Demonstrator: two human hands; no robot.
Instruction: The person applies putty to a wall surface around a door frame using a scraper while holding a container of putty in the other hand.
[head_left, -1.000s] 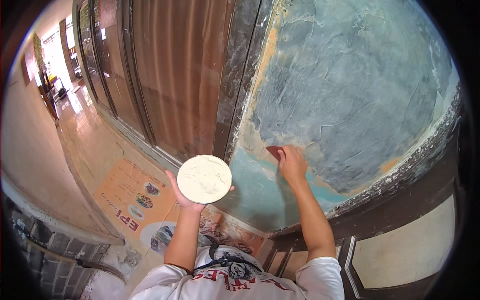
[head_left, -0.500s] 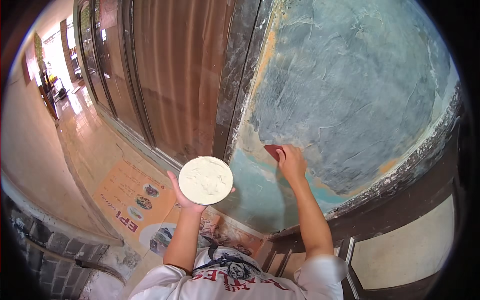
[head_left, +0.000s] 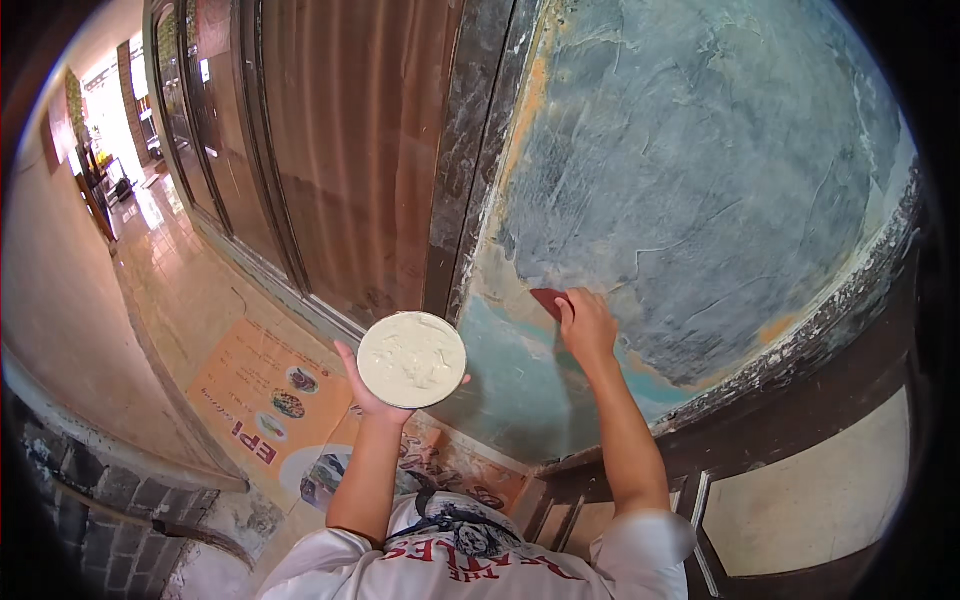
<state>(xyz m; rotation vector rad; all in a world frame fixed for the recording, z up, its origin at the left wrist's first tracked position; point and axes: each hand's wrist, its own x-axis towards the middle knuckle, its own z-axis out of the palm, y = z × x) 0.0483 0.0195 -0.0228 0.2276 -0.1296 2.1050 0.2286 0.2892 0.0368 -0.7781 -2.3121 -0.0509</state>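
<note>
My left hand [head_left: 372, 392] holds up a round tub of cream-coloured putty [head_left: 412, 358] from beneath, thumb along its left side and a fingertip showing at the right. The putty's surface is uneven. In my right hand [head_left: 590, 328] is a dark red, flat scraper [head_left: 548, 300], pinched between thumb and fingers. Its edge is at the lower left of the grey, roughly coated wall patch [head_left: 690, 180]. Just below the scraper, the wall is bare turquoise paint [head_left: 520, 370] with beige and orange streaks.
Left of the patch stands a dark wooden frame [head_left: 462, 180] with brown curtained glass [head_left: 355, 150]. A printed orange banner [head_left: 265, 390] lies on the floor. Brown panelled woodwork [head_left: 800, 490] borders the wall at the lower right. A grey block structure [head_left: 110, 500] is at the lower left.
My right hand and the scraper have shifted very slightly right and down along the wall. The tub in my left hand stays nearly in place.
</note>
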